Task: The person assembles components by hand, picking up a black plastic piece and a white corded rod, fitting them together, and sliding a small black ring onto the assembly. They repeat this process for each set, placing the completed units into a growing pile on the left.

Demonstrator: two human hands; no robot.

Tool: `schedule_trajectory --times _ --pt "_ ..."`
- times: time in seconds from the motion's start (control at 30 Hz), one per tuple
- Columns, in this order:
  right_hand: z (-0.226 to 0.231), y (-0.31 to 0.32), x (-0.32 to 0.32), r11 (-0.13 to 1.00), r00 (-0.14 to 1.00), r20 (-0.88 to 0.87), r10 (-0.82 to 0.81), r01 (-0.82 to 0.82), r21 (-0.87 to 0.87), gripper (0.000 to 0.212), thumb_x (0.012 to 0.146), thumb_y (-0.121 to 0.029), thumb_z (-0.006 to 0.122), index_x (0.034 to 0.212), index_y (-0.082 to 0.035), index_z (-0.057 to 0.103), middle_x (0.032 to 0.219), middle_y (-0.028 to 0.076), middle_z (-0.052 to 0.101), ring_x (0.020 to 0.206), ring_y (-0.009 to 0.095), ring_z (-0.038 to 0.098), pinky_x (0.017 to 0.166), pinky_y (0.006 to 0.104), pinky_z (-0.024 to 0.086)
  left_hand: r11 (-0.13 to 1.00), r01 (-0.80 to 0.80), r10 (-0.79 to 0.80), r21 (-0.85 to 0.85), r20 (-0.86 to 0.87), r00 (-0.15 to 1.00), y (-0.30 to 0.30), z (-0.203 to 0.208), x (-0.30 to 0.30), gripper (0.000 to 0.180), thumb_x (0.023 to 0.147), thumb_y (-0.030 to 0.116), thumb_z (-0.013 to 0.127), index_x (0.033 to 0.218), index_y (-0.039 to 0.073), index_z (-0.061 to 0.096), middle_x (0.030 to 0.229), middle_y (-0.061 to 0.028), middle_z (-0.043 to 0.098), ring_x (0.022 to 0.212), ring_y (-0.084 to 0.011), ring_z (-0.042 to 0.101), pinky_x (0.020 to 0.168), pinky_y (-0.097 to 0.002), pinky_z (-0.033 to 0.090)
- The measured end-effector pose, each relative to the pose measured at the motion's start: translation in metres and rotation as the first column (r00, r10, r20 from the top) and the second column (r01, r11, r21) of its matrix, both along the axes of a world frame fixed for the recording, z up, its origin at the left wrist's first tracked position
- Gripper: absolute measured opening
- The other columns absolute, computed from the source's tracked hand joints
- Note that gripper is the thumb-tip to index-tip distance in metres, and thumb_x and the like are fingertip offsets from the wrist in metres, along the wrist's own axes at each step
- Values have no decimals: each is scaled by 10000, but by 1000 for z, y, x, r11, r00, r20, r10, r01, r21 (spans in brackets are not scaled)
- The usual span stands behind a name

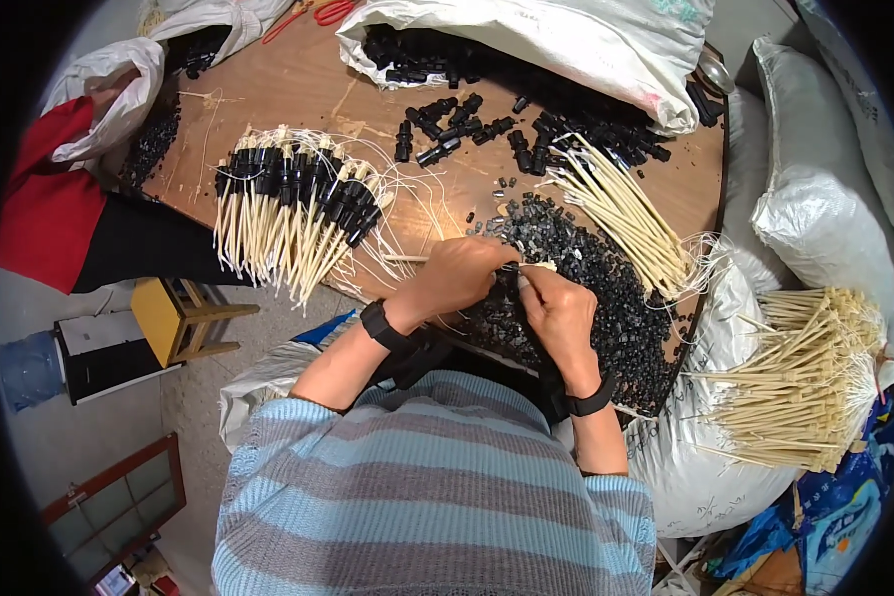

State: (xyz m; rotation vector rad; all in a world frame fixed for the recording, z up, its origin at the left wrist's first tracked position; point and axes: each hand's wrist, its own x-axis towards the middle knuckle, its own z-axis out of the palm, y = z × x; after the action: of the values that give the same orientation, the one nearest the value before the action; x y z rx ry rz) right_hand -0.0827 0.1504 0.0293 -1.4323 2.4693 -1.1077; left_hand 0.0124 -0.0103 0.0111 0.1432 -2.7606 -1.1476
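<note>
My left hand (459, 273) is closed around a thin pale stick (404, 259), whose end juts out to the left. Fingertips of both hands meet over a small black part (513, 266), mostly hidden by them. My right hand (561, 303) pinches at this part, with a cream-coloured tip (540, 265) showing beside its thumb. Under and around the hands spreads a heap of small black plastic pieces (626, 323). Left of them lies a bundle of pale sticks with black sleeves (298, 194) and white strings. Plain pale sticks (626, 219) lie to the right.
Larger black tubular fittings (452, 124) lie at the back, before an open white sack (546, 50). Red-handled scissors (334, 11) are at the far edge. A person in a red sleeve (55, 199) is at the left. More sticks (795, 387) rest on sacks at the right.
</note>
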Motion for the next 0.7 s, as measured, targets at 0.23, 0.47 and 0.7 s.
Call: schedule_trajectory --times 0.23,0.47,0.7 --pt "-4 2 -1 983 972 152 178 -181 6 187 858 -62 594 1041 -33 618 768 180 642 664 362 630 577 387 495 966 138 -183 217 204 962 -3 23 -5 487 723 -35 548 1197 73 520 1009 -156 642 983 -359 609 832 -439 472" --pt "-1 1 3 995 991 95 93 -96 35 168 883 -87 596 1039 -30 619 802 184 652 714 348 650 596 380 506 977 -56 115 205 -286 951 1 11 0 234 643 -95 643 839 33 653 833 -60 635 781 -237 599 701 -315 480" --pt "-8 2 9 972 938 291 190 -137 -192 151 869 -63 606 1000 -6 655 832 181 671 753 318 678 638 353 523 963 96 27 252 -444 896 -2 6 15 216 628 -83 655 788 61 666 821 -35 640 790 -202 609 649 -300 473"
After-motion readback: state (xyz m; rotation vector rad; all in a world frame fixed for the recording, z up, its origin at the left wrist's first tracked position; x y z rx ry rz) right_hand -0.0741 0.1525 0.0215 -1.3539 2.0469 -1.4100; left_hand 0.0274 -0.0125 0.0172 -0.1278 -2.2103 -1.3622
